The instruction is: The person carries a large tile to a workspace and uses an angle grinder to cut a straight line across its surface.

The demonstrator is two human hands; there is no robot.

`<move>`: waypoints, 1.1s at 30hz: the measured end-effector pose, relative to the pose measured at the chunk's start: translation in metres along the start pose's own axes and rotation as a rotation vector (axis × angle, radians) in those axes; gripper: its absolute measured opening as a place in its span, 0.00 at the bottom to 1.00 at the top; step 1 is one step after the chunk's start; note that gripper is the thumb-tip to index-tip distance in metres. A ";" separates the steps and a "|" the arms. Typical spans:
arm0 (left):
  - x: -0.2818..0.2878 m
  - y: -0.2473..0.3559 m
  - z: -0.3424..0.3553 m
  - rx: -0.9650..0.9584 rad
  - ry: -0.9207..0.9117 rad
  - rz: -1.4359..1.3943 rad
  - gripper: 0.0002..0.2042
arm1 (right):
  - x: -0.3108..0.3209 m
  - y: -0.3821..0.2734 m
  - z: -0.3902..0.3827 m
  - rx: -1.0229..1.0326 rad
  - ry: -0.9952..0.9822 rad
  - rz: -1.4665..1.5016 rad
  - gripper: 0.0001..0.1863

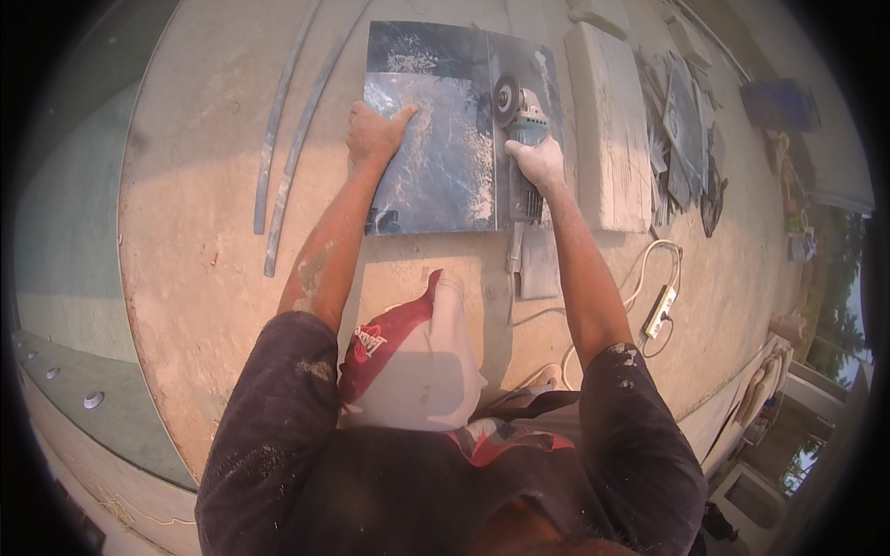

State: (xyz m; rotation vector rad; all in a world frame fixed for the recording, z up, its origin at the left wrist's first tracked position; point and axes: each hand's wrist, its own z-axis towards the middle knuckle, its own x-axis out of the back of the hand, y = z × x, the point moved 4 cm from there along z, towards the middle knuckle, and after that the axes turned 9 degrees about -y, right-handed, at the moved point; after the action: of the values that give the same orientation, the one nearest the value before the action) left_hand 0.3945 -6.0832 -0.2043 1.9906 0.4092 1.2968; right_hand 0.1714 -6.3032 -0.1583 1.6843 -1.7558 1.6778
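A large dark, glossy stone tile (436,176), streaked with pale dust, lies flat before me. My left hand (375,134) grips its left edge, the thumb stretched over the top face and the other fingers curled at the edge. My right hand (538,159) is wrapped round the body of an angle grinder (527,120), over the tile's right part. The grinder's round disc (506,98) points away from me, next to a straight line running along the tile. Whether the disc touches the tile or is spinning, I cannot tell.
A long pale block (607,130) lies right of the tile, with dark tile offcuts (684,134) beyond it. Two grey strips (301,139) lie at the left. A power strip (660,312) and its cable (640,283) lie at the right. A white-and-red shape (413,361) is close to my body.
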 end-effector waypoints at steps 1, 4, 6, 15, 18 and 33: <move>0.000 -0.001 0.001 0.005 -0.007 0.000 0.48 | -0.001 -0.001 -0.002 0.008 -0.005 0.003 0.33; 0.001 -0.002 0.002 0.027 -0.014 0.008 0.48 | 0.000 -0.003 -0.010 0.027 -0.008 0.018 0.33; 0.001 -0.001 0.002 0.020 -0.002 0.013 0.48 | 0.000 -0.002 -0.015 0.033 0.003 0.036 0.33; 0.001 -0.003 0.004 0.002 0.028 0.021 0.48 | -0.001 0.001 -0.034 -0.002 -0.022 0.060 0.35; 0.001 -0.004 0.005 -0.001 0.043 0.040 0.49 | -0.001 0.002 -0.040 -0.011 -0.039 0.035 0.35; -0.001 0.000 0.001 -0.028 0.010 0.011 0.48 | -0.007 0.030 -0.060 0.022 0.004 0.061 0.33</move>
State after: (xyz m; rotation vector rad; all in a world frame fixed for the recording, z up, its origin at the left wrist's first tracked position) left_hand 0.3954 -6.0842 -0.2048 1.9664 0.3834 1.3123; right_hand 0.1185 -6.2613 -0.1596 1.6517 -1.8114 1.7306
